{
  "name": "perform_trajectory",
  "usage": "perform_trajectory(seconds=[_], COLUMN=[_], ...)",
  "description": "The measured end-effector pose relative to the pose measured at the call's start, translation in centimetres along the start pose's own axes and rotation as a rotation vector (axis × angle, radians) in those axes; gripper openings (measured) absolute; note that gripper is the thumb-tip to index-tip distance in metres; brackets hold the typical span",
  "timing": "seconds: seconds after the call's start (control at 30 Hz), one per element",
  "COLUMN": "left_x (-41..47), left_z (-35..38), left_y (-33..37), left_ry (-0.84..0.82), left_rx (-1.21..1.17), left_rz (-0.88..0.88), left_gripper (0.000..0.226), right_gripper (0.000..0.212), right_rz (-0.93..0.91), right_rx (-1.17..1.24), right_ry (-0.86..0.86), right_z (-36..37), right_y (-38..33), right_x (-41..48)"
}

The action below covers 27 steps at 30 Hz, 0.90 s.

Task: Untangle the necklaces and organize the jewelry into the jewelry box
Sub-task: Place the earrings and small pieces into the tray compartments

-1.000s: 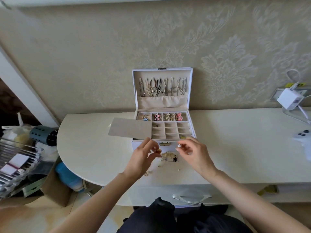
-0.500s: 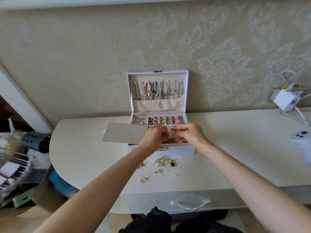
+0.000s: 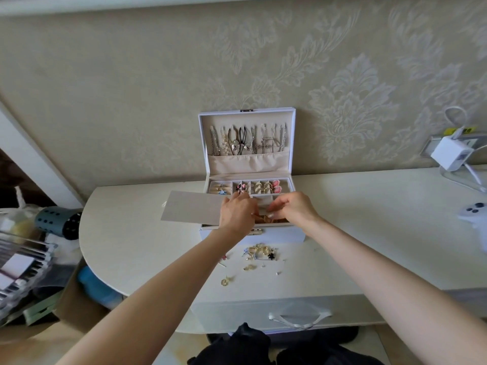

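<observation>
Jewelry box [image 3: 286,235] stands open at the back of the table [image 3: 131,246], against the wall, its lid upright. Both hands are over its front compartments, close together but not touching. The left hand [image 3: 235,216] has its back to the camera and its fingers bent down into the tray; whether it holds anything cannot be told. The right hand [image 3: 296,212] has its fingertips [image 3: 271,214] drawn close as if pinching, but what is between them, if anything, is too small to make out. Some gold pieces [image 3: 264,220] show in the tray just below the gap between the hands.

A beige flat cover [image 3: 192,209] juts out from the left side of the box, beside the left hand. Behind the hands, the back row holds rings and earrings [image 3: 259,187]. Necklaces [image 3: 247,140] hang in a row inside the lid, their ends tucked into a fabric pocket [image 3: 247,164].

On the table in front of the box lies a small pile of loose jewelry [image 3: 259,252], with one gold piece [image 3: 226,281] apart, nearer the table edge. Far right are a white charger [image 3: 448,155] and a white controller [image 3: 474,213].
</observation>
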<state>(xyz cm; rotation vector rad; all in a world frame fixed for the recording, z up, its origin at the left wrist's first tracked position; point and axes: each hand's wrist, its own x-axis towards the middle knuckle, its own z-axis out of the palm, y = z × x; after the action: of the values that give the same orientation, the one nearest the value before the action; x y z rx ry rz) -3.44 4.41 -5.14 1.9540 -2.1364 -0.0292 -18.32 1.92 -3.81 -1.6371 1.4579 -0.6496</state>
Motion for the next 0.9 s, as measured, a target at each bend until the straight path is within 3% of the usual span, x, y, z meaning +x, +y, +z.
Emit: perform_trajectory(seconds=[0.1, 0.23, 0.37, 0.5, 0.63, 0.73, 0.83, 0.9], left_x=[0.1, -0.2, -0.9, -2.5, -5.6, -8.2, -10.1, -10.8], left_z=[0.0, -0.1, 0.2, 0.6, 0.7, 1.3, 2.6, 3.4], left_y=[0.0, -0.5, -1.6, -2.9, -4.4, -5.8, -7.8, -8.9], left_ry=[0.002, 0.008, 0.07, 0.264, 0.485, 0.542, 0.484, 0.413], left_rx=[-0.012, -0.045, -0.119, -0.258, -0.38, -0.372, -0.232, -0.137], left_rz=[-0.008, 0.012, 0.037, 0.045, 0.069, 0.084, 0.094, 0.1], left_gripper=[0.018, 0.016, 0.014, 0.014, 0.016, 0.008, 0.002, 0.016], right_gripper=[0.031, 0.025, 0.017, 0.014, 0.004, 0.004, 0.013, 0.022], right_rz=[-0.075, -0.213, -0.226, -0.248, -0.516, -0.75, -0.763, -0.714], right_rx=[-0.255, -0.547, -0.554, -0.62, -0.515, -0.373, -0.433, -0.528], right_ry=[0.051, 0.093, 0.098, 0.136, 0.29, 0.16, -0.032, -0.123], right_z=[0.9, 1.4, 1.0, 0.9, 1.8, 3.6, 5.8, 7.2], right_y=[0.1, 0.0, 0.2, 0.6, 0.1, -0.4, 0.1, 0.5], right_x=[0.2, -0.2, -0.1, -0.4, -2.0, -4.0, -5.1, -5.2])
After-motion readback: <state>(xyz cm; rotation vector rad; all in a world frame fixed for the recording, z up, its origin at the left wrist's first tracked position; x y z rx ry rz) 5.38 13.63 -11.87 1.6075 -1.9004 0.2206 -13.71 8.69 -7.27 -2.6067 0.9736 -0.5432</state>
